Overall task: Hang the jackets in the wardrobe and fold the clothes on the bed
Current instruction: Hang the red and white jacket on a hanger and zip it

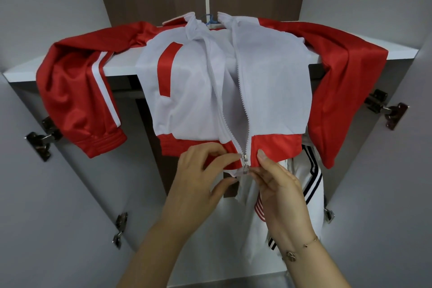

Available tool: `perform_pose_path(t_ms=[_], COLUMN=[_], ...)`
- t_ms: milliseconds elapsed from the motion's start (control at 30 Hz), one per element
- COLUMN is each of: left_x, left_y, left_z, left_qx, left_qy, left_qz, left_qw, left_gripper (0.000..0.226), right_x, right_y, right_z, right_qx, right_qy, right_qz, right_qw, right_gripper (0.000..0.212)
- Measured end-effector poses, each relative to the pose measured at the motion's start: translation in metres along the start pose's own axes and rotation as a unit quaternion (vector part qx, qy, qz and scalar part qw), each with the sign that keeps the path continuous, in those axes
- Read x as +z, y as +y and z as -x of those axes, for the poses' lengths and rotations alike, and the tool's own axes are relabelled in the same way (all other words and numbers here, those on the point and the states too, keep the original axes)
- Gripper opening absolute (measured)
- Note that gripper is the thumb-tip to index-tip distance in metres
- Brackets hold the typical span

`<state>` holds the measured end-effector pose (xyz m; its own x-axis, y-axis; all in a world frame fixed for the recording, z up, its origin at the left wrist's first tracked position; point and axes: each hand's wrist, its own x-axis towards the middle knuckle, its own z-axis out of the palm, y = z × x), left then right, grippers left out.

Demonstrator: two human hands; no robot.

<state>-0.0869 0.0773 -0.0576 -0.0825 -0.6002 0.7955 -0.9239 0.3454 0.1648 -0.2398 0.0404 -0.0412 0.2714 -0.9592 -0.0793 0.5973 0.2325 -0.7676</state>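
Red and white, the track jacket (201, 91) is smooth shiny fabric: white body, red sleeves with white stripes, a red chest bar and a red ribbed hem. It lies face up over the front edge of the wardrobe shelf (124, 63), collar on the shelf towards the dark back panel, hem hanging below the shelf edge, so its long axis runs from the back of the wardrobe down to the person. Both sleeves spread sideways along the shelf and droop over its edge. A blue hanger hook (209, 19) shows at the collar. The zip is open except at the hem, where the zipper slider (244, 162) sits. Left hand (201, 182) pinches the hem left of the slider; right hand (278, 184) pinches the hem right of it. Below the shelf, white garments with dark stripes (311, 170) hang.
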Motion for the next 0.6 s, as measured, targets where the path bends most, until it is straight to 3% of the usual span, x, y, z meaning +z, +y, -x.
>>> perform_pose_path(t_ms=[67,267,600], left_x=[0.006,0.015,0.019], left_y=[0.003,0.01,0.004], left_z=[-0.003,-0.007,0.002], left_qx=[0.005,-0.016,0.038], left_qy=[0.0,0.034,0.078], left_qz=[-0.011,0.024,-0.002], left_qw=[1.0,0.999,0.996], left_gripper=[0.058,0.042,0.024], right_x=[0.0,0.0,-0.005], right_y=[-0.002,-0.007,-0.002], right_z=[0.003,0.007,0.004], right_qx=[-0.002,-0.01,-0.007], right_qy=[-0.008,-0.034,-0.013], right_qz=[-0.003,0.024,0.034], right_qw=[1.0,0.999,0.999], right_gripper=[0.016,0.023,0.03])
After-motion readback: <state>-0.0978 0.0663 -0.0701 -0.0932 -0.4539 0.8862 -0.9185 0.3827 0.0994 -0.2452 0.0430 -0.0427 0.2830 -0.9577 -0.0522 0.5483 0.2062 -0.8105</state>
